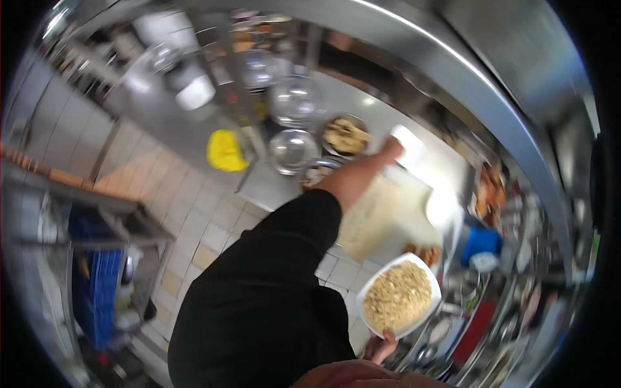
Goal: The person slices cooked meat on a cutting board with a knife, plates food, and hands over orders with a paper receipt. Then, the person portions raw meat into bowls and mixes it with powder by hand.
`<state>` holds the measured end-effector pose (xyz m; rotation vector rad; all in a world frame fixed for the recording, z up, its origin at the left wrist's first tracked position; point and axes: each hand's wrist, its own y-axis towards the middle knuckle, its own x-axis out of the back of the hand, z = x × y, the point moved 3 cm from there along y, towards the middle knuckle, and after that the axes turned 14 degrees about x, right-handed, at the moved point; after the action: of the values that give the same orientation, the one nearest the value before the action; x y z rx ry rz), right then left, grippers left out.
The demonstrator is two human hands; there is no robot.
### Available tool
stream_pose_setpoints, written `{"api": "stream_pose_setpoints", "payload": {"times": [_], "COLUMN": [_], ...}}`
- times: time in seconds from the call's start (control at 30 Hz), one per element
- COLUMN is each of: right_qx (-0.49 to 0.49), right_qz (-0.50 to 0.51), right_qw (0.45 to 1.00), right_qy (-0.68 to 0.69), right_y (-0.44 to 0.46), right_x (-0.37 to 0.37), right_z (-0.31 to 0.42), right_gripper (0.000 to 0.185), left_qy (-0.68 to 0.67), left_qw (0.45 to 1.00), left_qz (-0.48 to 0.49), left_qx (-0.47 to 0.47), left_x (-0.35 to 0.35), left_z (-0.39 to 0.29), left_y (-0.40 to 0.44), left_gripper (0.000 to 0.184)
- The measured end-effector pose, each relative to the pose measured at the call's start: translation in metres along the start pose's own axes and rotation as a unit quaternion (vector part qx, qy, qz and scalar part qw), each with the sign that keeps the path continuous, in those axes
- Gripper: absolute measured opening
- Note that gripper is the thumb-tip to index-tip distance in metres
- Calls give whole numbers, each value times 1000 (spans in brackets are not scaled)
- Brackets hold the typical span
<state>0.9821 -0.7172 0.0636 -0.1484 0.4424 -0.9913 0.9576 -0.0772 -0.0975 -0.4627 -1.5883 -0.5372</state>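
My right hand [381,347] grips the lower rim of a square white bowl [424,318], thumb over the edge. A heap of rice-like grain with small bits [398,294] fills the bowl. Stretched across the counter, my left hand [392,150] closes on a white dish [409,143]; motion blurs its fingers. Below that arm lies a pale cutting board [372,223]. Beside my left forearm stand a steel bowl of pale sliced food [346,134] and another bowl with whitish pieces [319,173], partly hidden by the arm. Browned food pieces [424,252] sit just above the white bowl.
Several shiny steel bowls [292,152] line the counter's left part. A yellow cloth or bag [226,150] lies on the neighbouring steel counter. A steel shelf edge [466,58] arches overhead. Blue crates [97,291] stand at lower left over a tiled floor [187,213]. A blue container [482,244] stands right.
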Motion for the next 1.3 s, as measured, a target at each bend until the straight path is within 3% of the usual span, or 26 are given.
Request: {"api": "stream_pose_setpoints", "payload": {"times": [0.07, 0.1, 0.13, 0.17, 0.23, 0.27, 0.3, 0.33, 0.4, 0.5, 0.53, 0.57, 0.6, 0.63, 0.67, 0.77, 0.8, 0.87, 0.9, 1.0, 1.07, 1.13, 1.2, 1.3], "right_qx": [20, -14, -44, -73, -55, -45, -35, -26, -54, -51, -96, -70, -90, -106, -130, -175, -162, -201, -191, -242, -219, -219, -258, -297], "right_qz": [84, 161, 179, 189, 233, 255, 243, 231, 240, 234, 254, 221, 235, 234, 280, 416, 389, 452, 479, 512, 586, 574, 610, 646], "right_qw": [996, 985, 980, 976, 966, 961, 964, 966, 961, 964, 958, 962, 957, 955, 940, 881, 897, 863, 847, 807, 754, 758, 725, 681], "right_qy": [4, -53, -69, -84, -93, -96, -104, -112, -125, -112, -95, -142, -145, -147, -143, -139, -136, -107, -130, -165, -201, -220, -190, -173], "right_y": [-19, 12, 14, 3, -35, -54, -71, -88, -111, -157, -152, -183, -194, -199, -205, -240, -267, -249, -287, -328, -370, -413, -456, -522], "right_x": [-43, 7, 3, -8, -68, -96, -110, -126, -149, -219, -220, -258, -280, -298, -321, -406, -442, -477, -521, -607, -675, -729, -788, -865], "right_z": [26, 14, 20, 28, 50, 53, 50, 44, 28, -17, -36, -42, -60, -79, -99, -144, -156, -213, -219, -280, -316, -357, -400, -461], "right_gripper": [73, 64, 59, 55, 53, 53, 52, 52, 49, 47, 55, 47, 49, 51, 53, 50, 45, 51, 54, 44, 37, 41, 49, 47], "left_qy": [-32, -258, -443, -453, -496, -486, -530, -594, -686, -801, -839, -769, -536, -239, -270, -412, -467, -576, -636, -776, -824, -825, -820, -773], "left_qw": [991, 960, 845, 854, 843, 848, 807, 747, 631, 538, 493, 525, 743, 863, 841, 754, 727, 657, 618, 503, 461, 467, 443, 387], "left_qz": [-110, 104, 247, 233, 207, 199, 246, 272, 345, 262, 189, 118, 97, 87, 55, -54, -47, -27, -20, 2, -3, -39, -100, -199], "left_qx": [-64, 20, 170, 105, -9, -73, -82, -122, -108, 21, 133, 346, 389, 437, 465, 509, 501, 486, 461, 381, 330, 316, 348, 462], "left_x": [-25, 67, 189, 222, 285, 316, 353, 357, 369, 340, 300, 279, 231, 214, 191, 227, 232, 237, 249, 286, 297, 296, 314, 316], "left_z": [-9, -5, 1, 9, 32, 54, 84, 114, 186, 313, 351, 382, 417, 444, 464, 490, 501, 523, 530, 556, 584, 613, 649, 715], "left_y": [15, -39, -112, -149, -231, -276, -334, -377, -471, -599, -636, -675, -708, -742, -781, -849, -865, -888, -896, -915, -927, -934, -936, -956], "left_gripper": [22, 22, 25, 31, 65, 65, 62, 55, 48, 37, 39, 36, 31, 41, 48, 69, 68, 65, 65, 67, 70, 80, 88, 89]}}
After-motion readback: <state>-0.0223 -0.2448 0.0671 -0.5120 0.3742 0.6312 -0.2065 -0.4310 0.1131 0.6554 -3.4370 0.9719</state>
